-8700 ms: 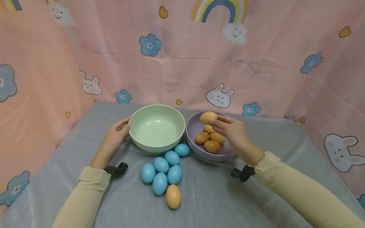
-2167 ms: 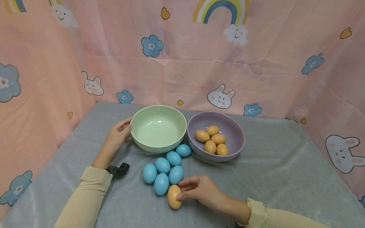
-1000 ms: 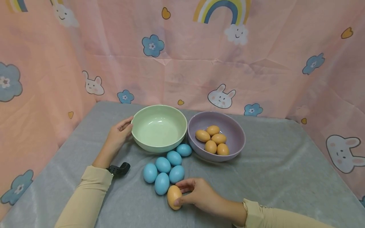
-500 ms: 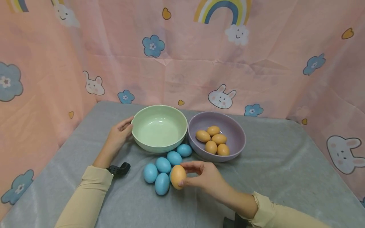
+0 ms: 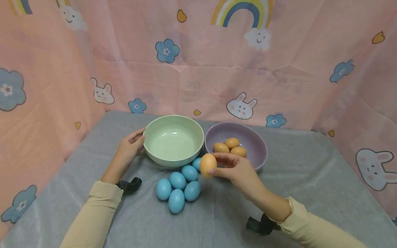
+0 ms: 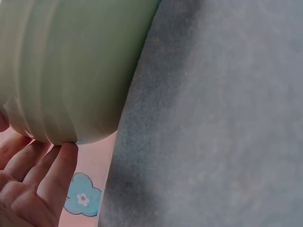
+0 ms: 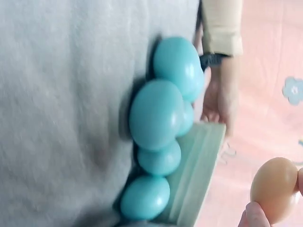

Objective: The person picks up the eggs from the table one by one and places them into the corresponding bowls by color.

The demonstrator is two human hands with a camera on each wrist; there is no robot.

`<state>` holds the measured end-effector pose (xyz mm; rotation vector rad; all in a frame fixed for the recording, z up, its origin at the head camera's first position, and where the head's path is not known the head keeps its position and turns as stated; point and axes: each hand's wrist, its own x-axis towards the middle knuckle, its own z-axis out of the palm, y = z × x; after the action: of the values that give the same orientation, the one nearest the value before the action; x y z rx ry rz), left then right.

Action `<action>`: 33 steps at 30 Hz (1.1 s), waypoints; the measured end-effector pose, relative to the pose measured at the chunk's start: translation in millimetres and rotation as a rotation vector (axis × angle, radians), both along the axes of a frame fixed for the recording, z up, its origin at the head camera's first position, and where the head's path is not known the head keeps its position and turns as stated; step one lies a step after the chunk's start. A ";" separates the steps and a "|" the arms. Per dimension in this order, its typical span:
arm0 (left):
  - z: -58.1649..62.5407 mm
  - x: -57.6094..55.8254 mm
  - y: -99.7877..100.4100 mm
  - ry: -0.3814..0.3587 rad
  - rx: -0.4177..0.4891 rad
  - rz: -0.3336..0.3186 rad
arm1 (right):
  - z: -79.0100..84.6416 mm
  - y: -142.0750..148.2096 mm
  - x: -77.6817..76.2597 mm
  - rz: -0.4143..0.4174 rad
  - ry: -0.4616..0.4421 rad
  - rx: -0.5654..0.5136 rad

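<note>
Between thumb and fingers, my right hand (image 5: 240, 170) pinches a yellow-orange egg (image 5: 207, 165), held above the cloth at the near-left edge of the purple bowl (image 5: 258, 148). More orange eggs (image 5: 221, 147) lie in that bowl, partly hidden behind the hand. The right wrist view shows the held egg (image 7: 274, 190) between fingertips at the lower right. My left hand (image 5: 128, 146) touches the left side of the green bowl (image 5: 173, 144). Its fingers (image 6: 61, 175) are extended against the bowl's outer wall in the left wrist view. Several blue eggs (image 5: 176, 200) lie clustered in front of the bowls.
Grey cloth (image 5: 310, 179) covers the table. A pink curtain (image 5: 198, 79) printed with rabbits, flowers and rainbows hangs behind and at both sides. The two bowls stand side by side, and one blue egg (image 5: 196, 163) lies close to where they meet.
Earlier my right hand held an orange egg over the purple bowl, then went to the last one on the cloth. It has lifted that egg up towards the bowl. My left hand stays put.
</note>
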<state>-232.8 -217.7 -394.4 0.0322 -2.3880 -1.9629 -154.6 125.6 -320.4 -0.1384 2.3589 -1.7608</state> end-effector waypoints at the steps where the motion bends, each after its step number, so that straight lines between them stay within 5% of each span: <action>1: -0.3 -0.2 0.0 0.003 0.003 0.000 | 1.2 1.9 -1.7 -0.013 -0.007 -0.018; 7: 0.1 -0.4 0.2 0.005 0.010 0.002 | 5.8 14.3 -13.2 -0.075 -0.037 -0.078; 16: 0.3 -0.3 -0.2 -0.006 0.003 0.003 | -1.4 28.9 -34.0 -0.162 -0.081 0.014; 33: -0.1 0.2 0.6 0.005 -0.012 0.010 | -22.1 38.4 -71.3 -0.142 -0.110 0.201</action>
<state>-232.6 -217.1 -394.6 0.0388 -2.3919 -1.9417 -225.9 164.1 -342.5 0.1543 2.5000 -1.5320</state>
